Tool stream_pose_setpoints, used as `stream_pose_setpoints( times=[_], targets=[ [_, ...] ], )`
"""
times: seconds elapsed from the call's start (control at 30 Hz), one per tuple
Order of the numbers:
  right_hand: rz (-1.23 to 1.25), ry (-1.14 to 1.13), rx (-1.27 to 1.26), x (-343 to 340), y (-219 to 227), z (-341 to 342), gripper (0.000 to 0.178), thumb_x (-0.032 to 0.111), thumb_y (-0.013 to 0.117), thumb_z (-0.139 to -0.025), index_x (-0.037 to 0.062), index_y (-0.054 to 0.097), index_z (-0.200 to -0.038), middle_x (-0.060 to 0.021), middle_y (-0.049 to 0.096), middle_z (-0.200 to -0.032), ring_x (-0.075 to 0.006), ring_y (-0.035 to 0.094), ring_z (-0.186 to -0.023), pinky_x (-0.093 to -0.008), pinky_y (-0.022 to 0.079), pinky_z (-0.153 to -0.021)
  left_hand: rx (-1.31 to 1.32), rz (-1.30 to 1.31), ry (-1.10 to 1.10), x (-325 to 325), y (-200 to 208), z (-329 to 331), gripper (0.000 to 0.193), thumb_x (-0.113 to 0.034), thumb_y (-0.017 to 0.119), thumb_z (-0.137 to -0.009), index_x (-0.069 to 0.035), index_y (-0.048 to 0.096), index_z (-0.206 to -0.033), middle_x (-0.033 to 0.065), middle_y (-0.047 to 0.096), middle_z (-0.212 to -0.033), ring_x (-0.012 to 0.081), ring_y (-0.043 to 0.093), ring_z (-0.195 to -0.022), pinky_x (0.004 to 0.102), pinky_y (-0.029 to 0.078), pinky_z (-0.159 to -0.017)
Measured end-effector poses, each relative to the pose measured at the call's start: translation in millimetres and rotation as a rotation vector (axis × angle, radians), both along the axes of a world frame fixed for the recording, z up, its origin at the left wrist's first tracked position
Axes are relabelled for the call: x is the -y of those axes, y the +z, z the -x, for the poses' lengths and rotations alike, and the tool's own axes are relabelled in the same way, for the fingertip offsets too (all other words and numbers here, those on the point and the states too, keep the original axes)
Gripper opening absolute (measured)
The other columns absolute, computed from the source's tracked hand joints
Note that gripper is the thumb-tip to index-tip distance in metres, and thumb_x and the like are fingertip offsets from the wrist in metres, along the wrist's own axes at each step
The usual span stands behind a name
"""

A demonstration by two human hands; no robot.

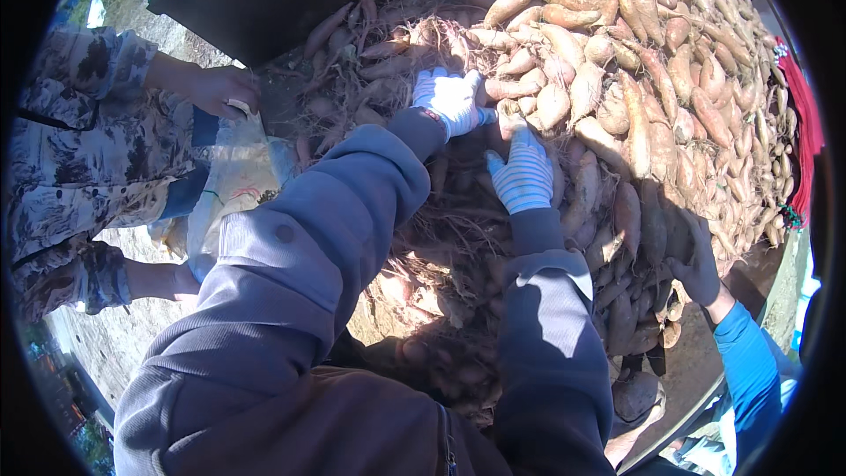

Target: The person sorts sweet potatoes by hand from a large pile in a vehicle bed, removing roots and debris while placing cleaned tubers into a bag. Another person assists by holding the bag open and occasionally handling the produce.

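Observation:
My left hand (451,102), in a white glove with blue edging, lies curled over the root-tangled part of the heap. Its fingers bend downward, and whatever they grip is hidden beneath them. A blue-tipped finger of that glove reaches the side of a reddish sweet potato (508,116). From below, my right hand (525,174), in a blue-and-white striped glove, closes its fingers round the lower part of this sweet potato. The two hands are close together. Thin dry roots (430,35) cling to the sweet potatoes just beyond my left hand.
A large heap of sweet potatoes (639,115) spreads to the right. At left, a person in patterned sleeves has a hand (225,91) by a pale plastic bag (231,181). Another person's gloved hand (698,266) touches the heap at right. Red mesh bags (804,128) hang at the far right edge.

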State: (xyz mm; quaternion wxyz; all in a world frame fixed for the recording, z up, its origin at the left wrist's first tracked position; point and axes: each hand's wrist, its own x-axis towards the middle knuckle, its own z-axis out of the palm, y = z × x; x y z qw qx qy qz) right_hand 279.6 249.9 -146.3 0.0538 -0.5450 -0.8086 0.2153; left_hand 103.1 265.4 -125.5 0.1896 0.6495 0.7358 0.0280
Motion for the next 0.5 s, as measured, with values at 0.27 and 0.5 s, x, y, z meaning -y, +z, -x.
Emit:
stream_pose_setpoints(
  times=[0.27, 0.5],
  targets=[
    [-0.219, 0.063, -0.138, 28, 7, -3, 0.066, 0.025, 0.081, -0.069, 0.0036, 0.052, -0.125, -0.0231, 0.055, -0.115, -0.0396, 0.055, -0.108, -0.0469, 0.047, -0.094, 0.094, -0.071, -0.142, 69, 12, 25, 0.066, -0.048, 0.069, -0.074, -0.009, 0.057, -0.126, 0.0197, 0.062, -0.117, 0.0363, 0.055, -0.116, 0.0495, 0.039, -0.100],
    [0.006, 0.019, -0.578, 109, 47, -76, 0.052, 0.004, 0.078, -0.069, 0.0064, 0.050, -0.113, -0.0061, 0.056, -0.101, -0.0189, 0.057, -0.094, -0.0328, 0.047, -0.083, 0.103, -0.238, -0.474, 176, 55, -12, 0.047, -0.016, 0.070, -0.056, -0.015, 0.066, -0.103, 0.0136, 0.058, -0.114, 0.0329, 0.052, -0.111, 0.0518, 0.034, -0.108]
  ],
)
